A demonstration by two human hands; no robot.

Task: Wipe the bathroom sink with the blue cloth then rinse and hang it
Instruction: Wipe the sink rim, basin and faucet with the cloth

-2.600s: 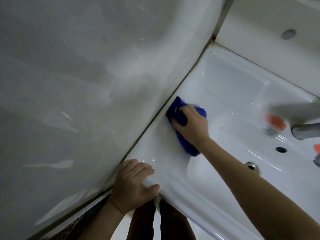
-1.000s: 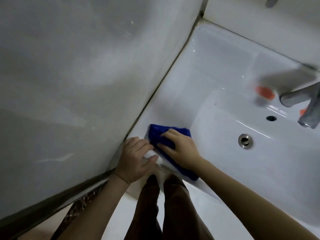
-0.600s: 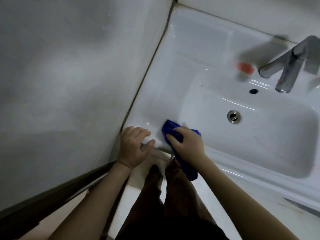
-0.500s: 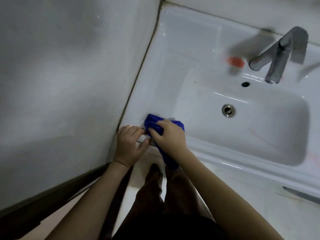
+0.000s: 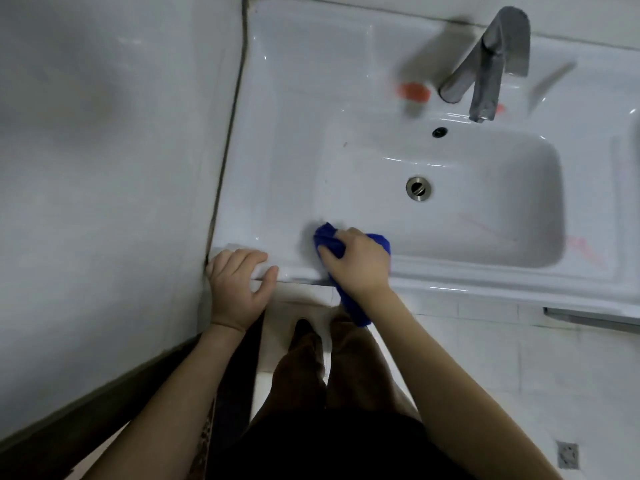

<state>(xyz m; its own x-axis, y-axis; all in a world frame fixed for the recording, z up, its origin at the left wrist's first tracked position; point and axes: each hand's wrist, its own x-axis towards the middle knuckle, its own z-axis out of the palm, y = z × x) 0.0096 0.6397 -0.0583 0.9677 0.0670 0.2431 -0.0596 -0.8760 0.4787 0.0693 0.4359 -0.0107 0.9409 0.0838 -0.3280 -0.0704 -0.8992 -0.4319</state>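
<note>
The white bathroom sink (image 5: 277,140) fills the upper right of the head view, its drain (image 5: 418,188) in the middle of the basin. My right hand (image 5: 356,263) grips the bunched blue cloth (image 5: 329,240) and presses it on the sink's front rim, at the basin's near left corner. A tail of the cloth hangs down over the front edge below my wrist. My left hand (image 5: 239,282) holds the front left corner of the sink, fingers curled over the rim, thumb along the edge.
A grey metal faucet (image 5: 485,71) stands at the back of the sink, with an overflow hole (image 5: 440,132) below it. A grey tiled wall (image 5: 104,168) runs along the sink's left side. My legs and the white tiled floor (image 5: 519,358) lie below the front edge.
My right hand has slid the cloth from the sink's left ledge down to the front rim and then rightward along it. My left hand has stayed on the front left corner.
</note>
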